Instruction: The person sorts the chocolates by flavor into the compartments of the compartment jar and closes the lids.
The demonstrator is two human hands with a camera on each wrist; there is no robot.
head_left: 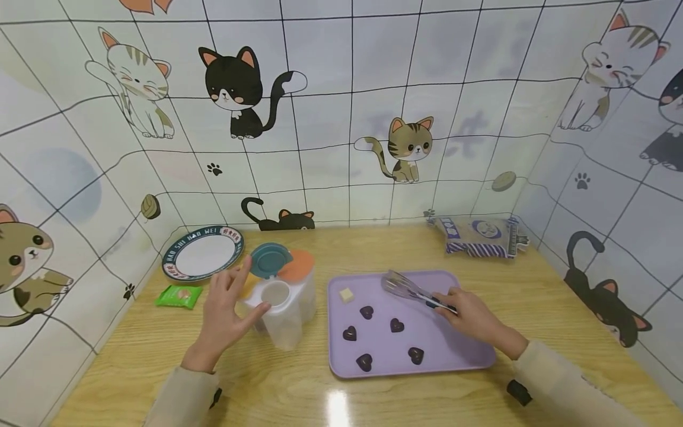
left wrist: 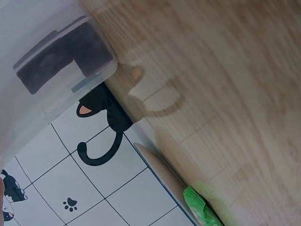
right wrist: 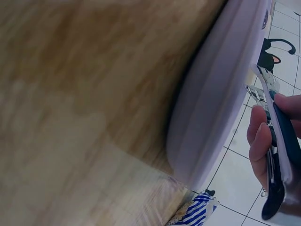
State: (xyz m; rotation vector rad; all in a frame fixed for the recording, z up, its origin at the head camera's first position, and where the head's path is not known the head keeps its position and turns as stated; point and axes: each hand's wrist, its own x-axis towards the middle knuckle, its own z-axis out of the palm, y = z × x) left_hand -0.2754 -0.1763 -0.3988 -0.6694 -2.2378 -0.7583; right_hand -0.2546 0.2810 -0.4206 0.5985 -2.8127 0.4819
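Observation:
My right hand grips a pair of tongs with dark handles and slotted metal ends. The tongs' ends lie over the lavender tray. On the tray are several dark heart-shaped chocolates and a pale square piece near its far left corner. My left hand is at the left side of a container with several compartments, thumb and fingers spread beside its raised teal lid. The front compartment's round mouth shows uncovered. Through the clear wall, dark pieces show in the left wrist view.
At the back left lies a white plate with a patterned rim, and a small green packet in front of it. A striped bag rests at the back right. Cat-printed walls enclose the wooden table.

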